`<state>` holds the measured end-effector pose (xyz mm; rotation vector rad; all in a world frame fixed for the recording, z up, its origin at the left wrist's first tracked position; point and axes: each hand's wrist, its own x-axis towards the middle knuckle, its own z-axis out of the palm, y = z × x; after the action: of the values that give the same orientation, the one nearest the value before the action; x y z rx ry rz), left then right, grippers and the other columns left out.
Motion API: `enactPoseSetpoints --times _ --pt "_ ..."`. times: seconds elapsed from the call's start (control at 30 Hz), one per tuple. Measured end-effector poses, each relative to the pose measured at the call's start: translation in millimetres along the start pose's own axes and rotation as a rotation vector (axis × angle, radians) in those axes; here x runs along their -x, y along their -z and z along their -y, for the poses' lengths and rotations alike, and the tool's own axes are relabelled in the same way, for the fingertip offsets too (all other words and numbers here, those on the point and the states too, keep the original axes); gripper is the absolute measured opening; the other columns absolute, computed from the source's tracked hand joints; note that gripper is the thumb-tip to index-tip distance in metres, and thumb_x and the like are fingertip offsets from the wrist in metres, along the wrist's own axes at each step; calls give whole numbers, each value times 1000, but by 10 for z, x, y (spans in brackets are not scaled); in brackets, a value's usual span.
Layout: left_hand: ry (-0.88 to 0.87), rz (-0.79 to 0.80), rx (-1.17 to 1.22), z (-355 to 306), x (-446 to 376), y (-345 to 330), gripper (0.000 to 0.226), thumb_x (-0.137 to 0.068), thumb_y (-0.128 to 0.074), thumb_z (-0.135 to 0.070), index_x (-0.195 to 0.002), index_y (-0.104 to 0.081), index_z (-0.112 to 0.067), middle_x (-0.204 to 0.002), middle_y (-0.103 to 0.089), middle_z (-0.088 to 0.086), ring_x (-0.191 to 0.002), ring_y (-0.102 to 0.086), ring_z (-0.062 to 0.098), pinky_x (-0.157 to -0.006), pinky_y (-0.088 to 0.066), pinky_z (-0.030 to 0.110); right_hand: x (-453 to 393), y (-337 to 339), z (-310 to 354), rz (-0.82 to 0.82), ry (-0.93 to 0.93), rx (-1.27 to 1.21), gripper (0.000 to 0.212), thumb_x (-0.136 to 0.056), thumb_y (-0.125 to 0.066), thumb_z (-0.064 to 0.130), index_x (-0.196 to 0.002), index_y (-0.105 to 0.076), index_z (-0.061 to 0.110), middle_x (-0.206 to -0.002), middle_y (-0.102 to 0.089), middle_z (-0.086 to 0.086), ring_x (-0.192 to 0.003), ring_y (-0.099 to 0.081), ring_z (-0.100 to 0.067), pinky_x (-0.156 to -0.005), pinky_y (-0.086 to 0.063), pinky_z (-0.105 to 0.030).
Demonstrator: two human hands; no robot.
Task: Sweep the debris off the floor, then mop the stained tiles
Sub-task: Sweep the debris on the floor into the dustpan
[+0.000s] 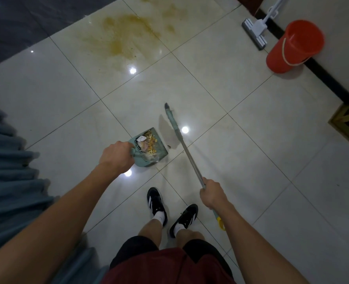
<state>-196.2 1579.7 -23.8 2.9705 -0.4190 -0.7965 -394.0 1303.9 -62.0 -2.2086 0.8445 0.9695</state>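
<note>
A teal dustpan (160,149) sits low over the pale tiles, holding crumbs and scraps of paper (148,143). My left hand (116,156) grips its handle from the left. My right hand (212,193) grips the metal pole of a broom (187,149), whose teal head (170,117) points away just right of the pan. A small dark speck (169,146) lies by the pan's right edge. Brownish-yellow stains (126,35) spread over the tiles farther ahead.
A white flat mop (256,29) leans on the wall at the upper right, next to an orange bucket (294,47). A wooden-framed box (347,124) stands at the right edge. Blue curtain fabric (8,171) hangs at my left. Dark flooring (26,23) starts at the upper left.
</note>
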Motion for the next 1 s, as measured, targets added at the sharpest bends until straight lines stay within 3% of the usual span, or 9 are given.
enactPoseSetpoints --times 0.13,0.23,0.3,0.4,0.57,0.67,0.8,0.93,1.0 --pt "8 2 -14 84 -2 -49 31 -86 -57 -21 -115 -68 -27 -90 -65 5 -72 -60 26 -62 -46 30 -57 -80 52 47 -30 62 47 -98 -44 10 -145 -45 8 -124 -61 -15 -98 -64 -27 -82 -58 -33" --pt "-13 12 -32 -12 17 -125 34 -87 -57 -21 -119 -66 -24 -96 -66 8 -79 -64 28 -67 -51 32 -59 -162 79 134 -56 -126 50 -97 -45 7 -147 -46 9 -112 -63 -14 -71 -59 -18 -51 -54 -25" --pt "-40 24 -51 -90 59 -202 34 -86 -55 -20 -119 -65 -22 -95 -65 8 -79 -64 27 -66 -49 32 -25 -211 51 159 -93 -282 50 -96 -47 7 -146 -49 11 -91 -63 -10 -53 -52 -14 -38 -44 -22" --pt "-66 35 -67 -167 128 -285 34 -86 -55 -18 -118 -65 -21 -86 -61 5 -71 -57 25 -65 -47 32 59 -275 -48 161 -93 -355 49 -94 -49 10 -143 -54 16 -68 -57 -3 -38 -46 -9 -41 -42 -23" --pt "-68 34 -84 -206 139 -255 32 -85 -55 -18 -116 -65 -20 -90 -64 6 -72 -56 24 -67 -49 33 146 -300 -121 151 -80 -400 57 -98 -50 13 -153 -40 23 -71 -54 1 -33 -45 -7 -38 -41 -23" --pt "-63 14 -69 -139 140 -228 35 -83 -56 -18 -116 -67 -23 -94 -66 6 -76 -63 26 -65 -47 31 138 -257 -93 106 -45 -355 58 -98 -49 13 -154 -37 22 -80 -57 1 -43 -48 -6 -37 -42 -19" --pt "-27 4 -53 -25 120 -124 34 -83 -59 -19 -116 -68 -23 -94 -66 7 -74 -60 25 -63 -48 31 103 -178 -38 59 33 -250 57 -100 -48 13 -155 -37 16 -120 -61 -10 -65 -52 -4 -43 -43 -5" --pt "-9 11 -46 47 127 -30 34 -84 -60 -20 -117 -68 -22 -96 -67 7 -78 -64 27 -65 -52 32 81 -139 -20 36 37 -166 57 -101 -49 15 -156 -34 13 -137 -58 -17 -98 -65 -26 -76 -56 -27" --pt "3 12 -58 88 142 -15 32 -83 -59 -21 -114 -68 -22 -92 -65 6 -76 -63 27 -62 -49 31 67 -147 -27 23 25 -88 56 -101 -48 14 -155 -34 11 -133 -60 -17 -103 -66 -29 -81 -57 -31"
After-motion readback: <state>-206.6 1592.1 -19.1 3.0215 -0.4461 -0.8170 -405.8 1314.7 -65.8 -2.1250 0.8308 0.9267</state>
